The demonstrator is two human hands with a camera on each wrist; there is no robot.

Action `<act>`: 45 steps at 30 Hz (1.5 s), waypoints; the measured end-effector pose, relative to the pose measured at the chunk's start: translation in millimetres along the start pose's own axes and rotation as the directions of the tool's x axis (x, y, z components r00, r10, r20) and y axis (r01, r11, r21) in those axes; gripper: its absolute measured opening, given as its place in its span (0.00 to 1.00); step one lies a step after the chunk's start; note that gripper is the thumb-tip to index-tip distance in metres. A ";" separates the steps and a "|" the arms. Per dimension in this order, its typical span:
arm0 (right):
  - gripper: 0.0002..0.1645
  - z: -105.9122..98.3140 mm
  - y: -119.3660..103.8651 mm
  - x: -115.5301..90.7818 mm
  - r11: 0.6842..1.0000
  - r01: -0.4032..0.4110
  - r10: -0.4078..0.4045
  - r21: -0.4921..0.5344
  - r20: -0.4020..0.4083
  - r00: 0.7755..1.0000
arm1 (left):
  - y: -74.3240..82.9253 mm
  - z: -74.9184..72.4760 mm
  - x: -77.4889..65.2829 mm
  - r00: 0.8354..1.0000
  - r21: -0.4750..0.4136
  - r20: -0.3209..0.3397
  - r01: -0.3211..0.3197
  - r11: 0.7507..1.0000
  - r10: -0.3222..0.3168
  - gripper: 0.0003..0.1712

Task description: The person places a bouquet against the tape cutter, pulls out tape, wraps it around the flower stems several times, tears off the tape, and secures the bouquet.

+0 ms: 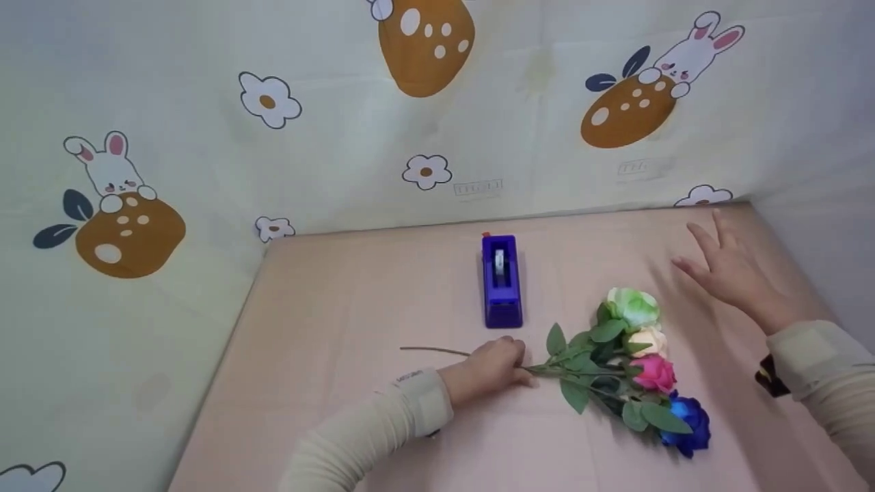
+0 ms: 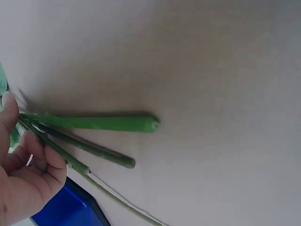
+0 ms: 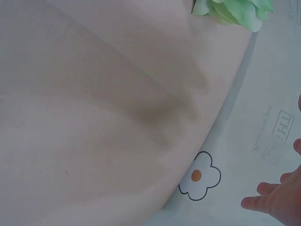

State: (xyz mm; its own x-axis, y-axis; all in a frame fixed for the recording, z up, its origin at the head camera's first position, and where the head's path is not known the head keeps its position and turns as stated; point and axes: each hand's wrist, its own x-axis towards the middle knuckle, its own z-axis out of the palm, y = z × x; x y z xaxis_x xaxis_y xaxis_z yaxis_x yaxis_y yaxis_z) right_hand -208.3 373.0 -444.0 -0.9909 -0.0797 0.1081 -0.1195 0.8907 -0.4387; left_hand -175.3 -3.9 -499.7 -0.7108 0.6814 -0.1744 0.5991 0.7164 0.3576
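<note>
My left hand [image 1: 491, 369] pinches several artificial rose stems together near the middle of the table. The green stems [image 2: 103, 123] fan out past the fingers in the left wrist view, and one thin stem [image 1: 431, 350] reaches farther left. To the right of that hand lie the blooms: a green rose [image 1: 636, 307], a cream one [image 1: 647, 340], a pink one [image 1: 655, 373] and a blue one [image 1: 689, 425], with green leaves [image 1: 581, 359] among them. Above the table's right side, my right hand [image 1: 735, 266] is spread, holding nothing. Its fingers [image 3: 256, 203] show at the right wrist view's edge.
A blue tape dispenser [image 1: 502, 281] with a roll of tape stands behind the left hand. The pink-beige table [image 1: 328, 294] meets a patterned cloth wall [image 1: 342, 157] at the back. A small black and yellow object [image 1: 771, 377] is partly hidden by the right sleeve.
</note>
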 end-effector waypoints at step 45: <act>0.22 122.8 -204.1 56.6 0.670 -0.545 0.144 0.504 0.632 0.762 | -47.6 -56.6 23.8 0.834 -0.866 0.114 0.350 0.358 -0.540 0.09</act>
State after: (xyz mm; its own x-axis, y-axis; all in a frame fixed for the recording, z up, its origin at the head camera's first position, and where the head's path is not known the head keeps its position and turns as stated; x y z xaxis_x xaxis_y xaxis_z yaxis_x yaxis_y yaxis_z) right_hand -247.6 131.8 -457.8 -0.8108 -0.2155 -0.5442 0.4287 0.4144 -0.8028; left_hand -241.6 -30.2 -468.9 -0.8743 0.1987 -0.4429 -0.3532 0.3654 0.8612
